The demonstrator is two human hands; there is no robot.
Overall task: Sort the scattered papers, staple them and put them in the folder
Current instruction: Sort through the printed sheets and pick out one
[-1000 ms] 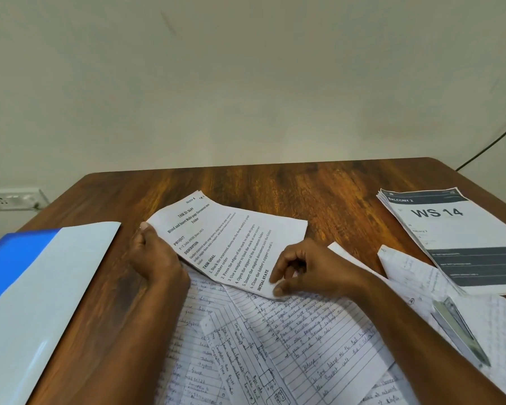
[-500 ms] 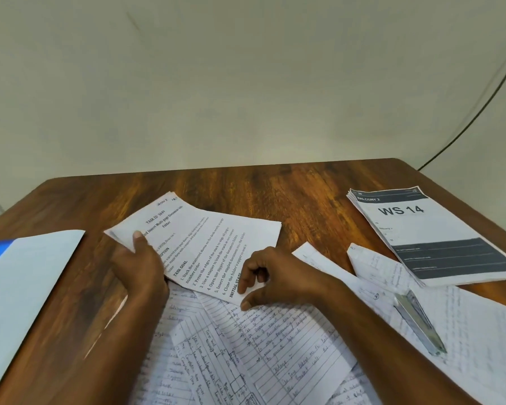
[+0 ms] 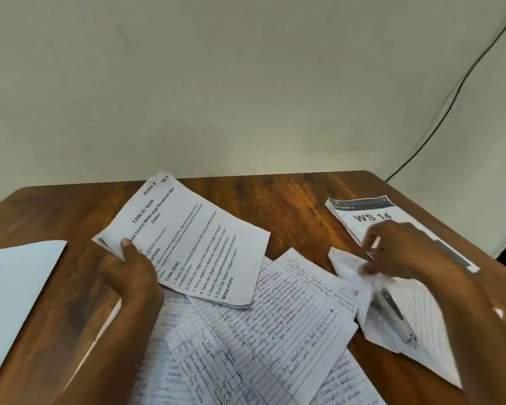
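A: What has the left hand (image 3: 132,276) got?

B: Its grip is closed on the printed sheets (image 3: 193,244), thumb on top at their left edge, lifted a little over the handwritten pages (image 3: 275,325) scattered on the tabletop (image 3: 289,206).

A: And the right hand (image 3: 400,249)?

B: Blurred. Fingers curled at the corner of a handwritten sheet (image 3: 354,267); I can't tell if its grip has it. The stapler (image 3: 395,317) lies on that sheet, just below the hand.

A: The folder (image 3: 15,290)?

B: Far left, flat on the tabletop. A "WS 14" stack (image 3: 365,211) sits far right.

Wooden table (image 3: 289,200), plain wall (image 3: 246,83), cable (image 3: 450,97)
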